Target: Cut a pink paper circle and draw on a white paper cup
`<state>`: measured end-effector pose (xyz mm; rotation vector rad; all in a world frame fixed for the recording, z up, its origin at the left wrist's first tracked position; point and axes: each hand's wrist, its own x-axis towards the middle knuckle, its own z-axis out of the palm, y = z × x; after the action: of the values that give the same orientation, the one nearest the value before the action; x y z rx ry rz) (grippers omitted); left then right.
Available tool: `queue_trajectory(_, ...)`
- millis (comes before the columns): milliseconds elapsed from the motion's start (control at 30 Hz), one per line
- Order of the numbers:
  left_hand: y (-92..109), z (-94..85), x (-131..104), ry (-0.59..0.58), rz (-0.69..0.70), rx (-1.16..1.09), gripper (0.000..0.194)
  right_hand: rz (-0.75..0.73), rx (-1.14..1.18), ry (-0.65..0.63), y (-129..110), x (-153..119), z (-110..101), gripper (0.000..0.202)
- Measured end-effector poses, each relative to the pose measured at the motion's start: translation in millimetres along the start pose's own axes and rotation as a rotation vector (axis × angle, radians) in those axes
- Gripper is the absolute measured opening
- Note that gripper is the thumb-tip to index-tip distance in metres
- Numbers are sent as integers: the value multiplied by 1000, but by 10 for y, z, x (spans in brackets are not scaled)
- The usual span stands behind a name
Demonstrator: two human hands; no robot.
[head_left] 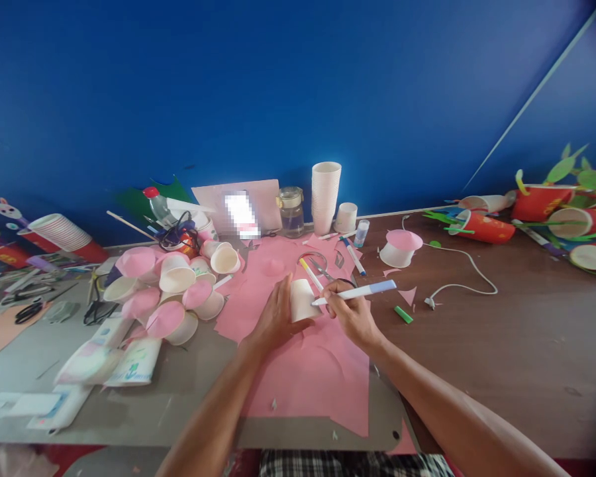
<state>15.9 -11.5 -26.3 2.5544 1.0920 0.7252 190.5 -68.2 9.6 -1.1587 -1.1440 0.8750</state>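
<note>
The left hand (277,315) grasps a white paper cup (302,299) above the pink paper (308,371) on the bench (506,331), fingers along its side and thumb underneath. The right hand (350,317) grips a white marker (365,291) with its tip at the right side of that cup. Scissors (322,268) and a yellow-capped marker (310,273) lie just beyond on the pink paper. At the back, a tall stack of nested white cups (324,199) stands upright between a lidded glass jar (292,217), whose contents are hard to make out, and a single white cup (346,217). To the right, a white cup (397,255) bears a pink paper disc (404,239). On the left, a cluster of white cups (177,273) lies tipped at various angles, several with pink discs (165,319) on them. Farther left, a leaning stack of white cups (62,232) sits nested in a red cup (93,252). At the far right, red paper cups (487,226) lie on their sides, with green paper pieces (561,169) among them.
</note>
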Motion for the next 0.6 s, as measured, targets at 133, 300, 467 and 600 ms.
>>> queue_trajectory(133, -10, 11, -3, -2, -6, 4, 95, 17, 19, -15, -2, 3, -1, 18)
queue_trajectory(300, 2, -1, -8, -18, -27, 17, 93, 70, 38, 21, 28, 10, -9, 18)
queue_trajectory(467, 5, -2, -12, -35, -53, 36, 95, 97, 92, 39, 72, 17, -5, 19)
queue_trajectory(600, 5, 3, -11, -29, -43, 30, 94, 84, 51, 35, 58, 23, -1, 18)
